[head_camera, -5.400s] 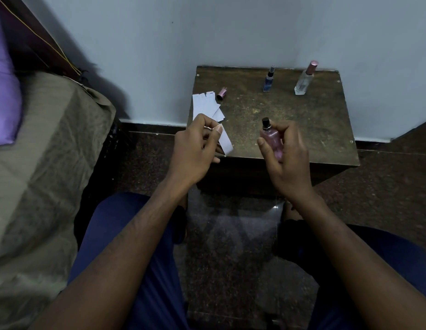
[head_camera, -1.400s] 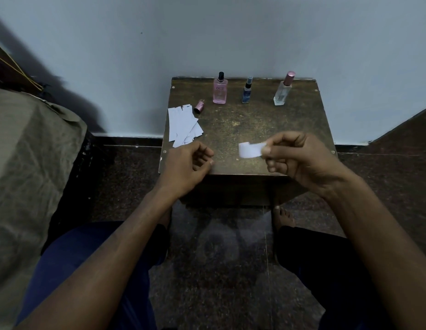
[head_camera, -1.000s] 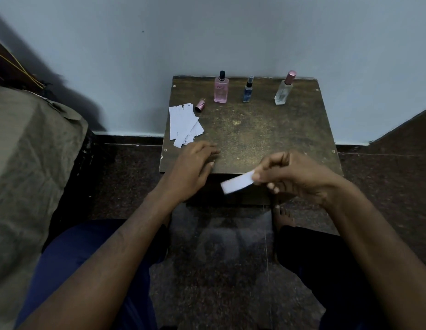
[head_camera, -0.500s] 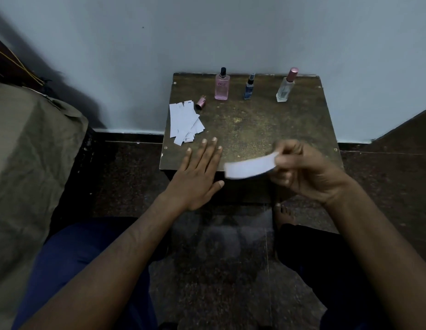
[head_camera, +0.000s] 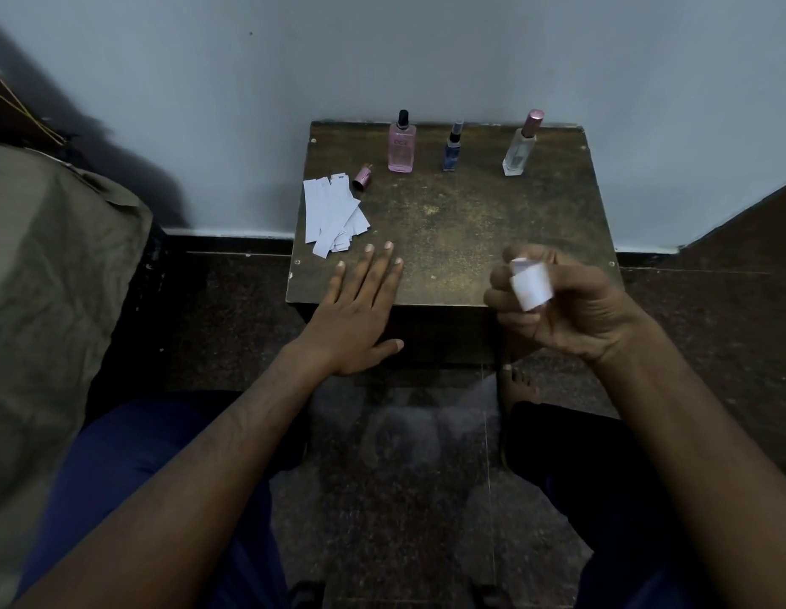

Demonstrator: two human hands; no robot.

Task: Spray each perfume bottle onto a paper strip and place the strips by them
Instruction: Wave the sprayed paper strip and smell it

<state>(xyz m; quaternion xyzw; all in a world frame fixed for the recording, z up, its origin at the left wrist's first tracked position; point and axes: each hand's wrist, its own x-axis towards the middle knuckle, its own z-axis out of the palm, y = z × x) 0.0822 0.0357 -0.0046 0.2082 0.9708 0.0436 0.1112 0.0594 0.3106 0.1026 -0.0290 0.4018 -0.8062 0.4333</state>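
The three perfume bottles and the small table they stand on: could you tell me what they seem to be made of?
The pink bottle and the clear bottle look like glossy glass, though clear plastic is possible: both are see-through. The small blue bottle is too small to tell. The table looks like dark laminated board, worn dull and scuffed, with small fasteners at its corners.

Home bedroom. My small wooden table (head_camera: 452, 239) stands against the painted wall (head_camera: 382, 50); left of the table, my bed (head_camera: 53, 279) under a rumpled sheet.
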